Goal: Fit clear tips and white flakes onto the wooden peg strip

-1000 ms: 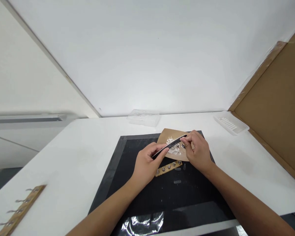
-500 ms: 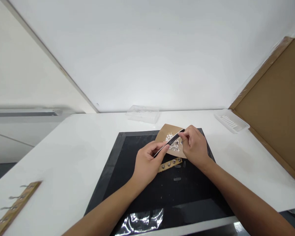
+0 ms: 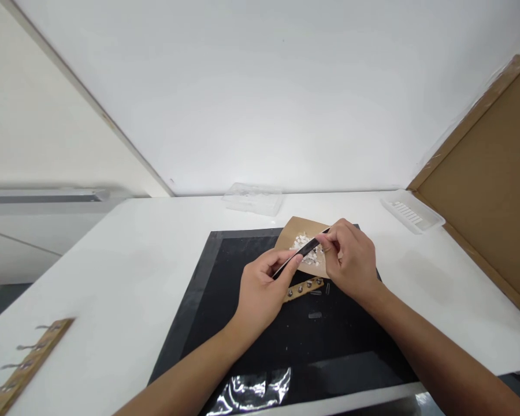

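A thin black strip with a pale edge is stretched at a slant between my two hands. My left hand pinches its lower end between thumb and fingers. At the upper end, the thumb and fingers of my right hand close on it. Behind the strip lies a brown paper sheet with a heap of small white pieces on it. Just below the hands is a short wooden strip with round metal studs, partly covered by my left hand. Several small clear nail-tip-like pieces lie nearby.
A black mat covers the middle of the white table. Behind it stands a clear plastic box. To the right are a white tray with slim white pieces and a cardboard panel. A wooden bar with metal pegs lies left.
The right hand has shifted slightly to the right, along the strip's upper end. Both hands keep their pinch on it. The view has moved a little.
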### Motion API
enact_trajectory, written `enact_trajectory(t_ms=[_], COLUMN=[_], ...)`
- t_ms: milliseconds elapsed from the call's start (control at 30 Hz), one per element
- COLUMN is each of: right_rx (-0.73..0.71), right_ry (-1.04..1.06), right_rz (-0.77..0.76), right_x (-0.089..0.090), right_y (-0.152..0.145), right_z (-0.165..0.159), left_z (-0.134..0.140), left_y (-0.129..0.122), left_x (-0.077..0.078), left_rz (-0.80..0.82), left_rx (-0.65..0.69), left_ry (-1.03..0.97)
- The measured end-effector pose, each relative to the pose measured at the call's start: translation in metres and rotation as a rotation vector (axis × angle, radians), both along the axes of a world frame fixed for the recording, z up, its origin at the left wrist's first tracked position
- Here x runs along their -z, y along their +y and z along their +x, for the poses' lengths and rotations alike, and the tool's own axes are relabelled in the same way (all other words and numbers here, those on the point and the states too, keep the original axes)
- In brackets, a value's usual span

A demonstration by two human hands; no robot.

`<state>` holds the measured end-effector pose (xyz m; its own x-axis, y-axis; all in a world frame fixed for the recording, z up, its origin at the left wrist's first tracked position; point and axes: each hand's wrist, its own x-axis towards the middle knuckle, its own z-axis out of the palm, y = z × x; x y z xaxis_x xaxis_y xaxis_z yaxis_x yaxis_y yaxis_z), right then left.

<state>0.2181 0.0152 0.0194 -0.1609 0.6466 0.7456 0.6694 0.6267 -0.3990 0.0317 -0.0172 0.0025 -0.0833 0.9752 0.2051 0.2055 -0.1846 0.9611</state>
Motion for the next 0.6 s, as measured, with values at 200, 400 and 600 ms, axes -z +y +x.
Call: enact_trajectory(t_ms=[200,400,600], right_rx=[-0.001,0.021,0.054], right_ry=[0.062,0.081,0.021], right_rz=[-0.051,-0.086,-0.030], right_x=[0.004,0.015,0.021], right_y=[0.000,0.005,0.008], right_z=[0.009,0.011,0.001], left_z=[-0.002,0.001,0.001], left_y=[0.003,0.001,-0.001], left_x=[-0.002,-0.001,0.001], left_rz=[-0.026,-0.052,-0.054], left_rx=[0.013,0.042,0.030], left_ry=[-0.048,-0.074,-0.082])
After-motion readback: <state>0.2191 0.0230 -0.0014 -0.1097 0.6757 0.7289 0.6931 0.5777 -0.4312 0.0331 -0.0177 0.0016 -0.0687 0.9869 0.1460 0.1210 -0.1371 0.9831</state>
